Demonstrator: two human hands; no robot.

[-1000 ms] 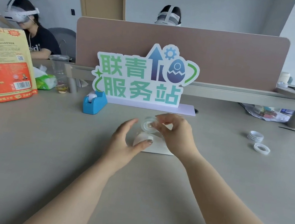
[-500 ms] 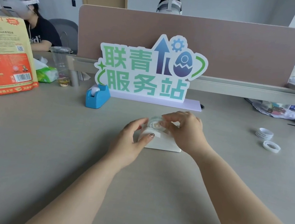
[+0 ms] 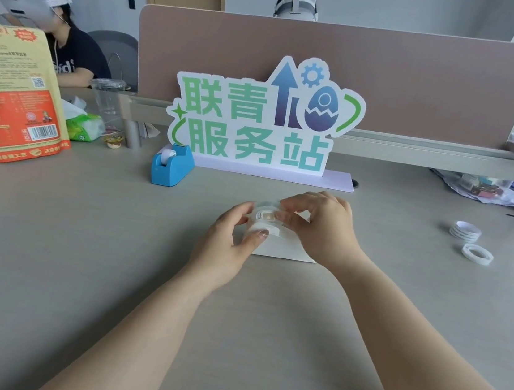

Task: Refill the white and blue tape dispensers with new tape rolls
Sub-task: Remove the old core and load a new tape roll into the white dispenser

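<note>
The white tape dispenser (image 3: 278, 246) sits on the grey desk in front of me. My left hand (image 3: 230, 240) grips its left end, thumb on the front. My right hand (image 3: 320, 225) pinches a clear tape roll (image 3: 266, 213) that rests low in the dispenser's top; its fingers hide most of the roll. The blue tape dispenser (image 3: 171, 166) stands apart at the back left with a white roll in it. Spare tape rolls lie at the right: a small stack (image 3: 465, 231) and a single roll (image 3: 477, 253).
A standing sign (image 3: 258, 120) with a purple base is right behind the dispensers. A large orange snack bag (image 3: 15, 94) leans at the far left, beside a green packet and a clear cup. A desk divider and a raised shelf run along the back. People sit beyond it.
My right hand has lowered the tape roll from above the white dispenser down into its top. My left hand has closed in on the dispenser's left end.
</note>
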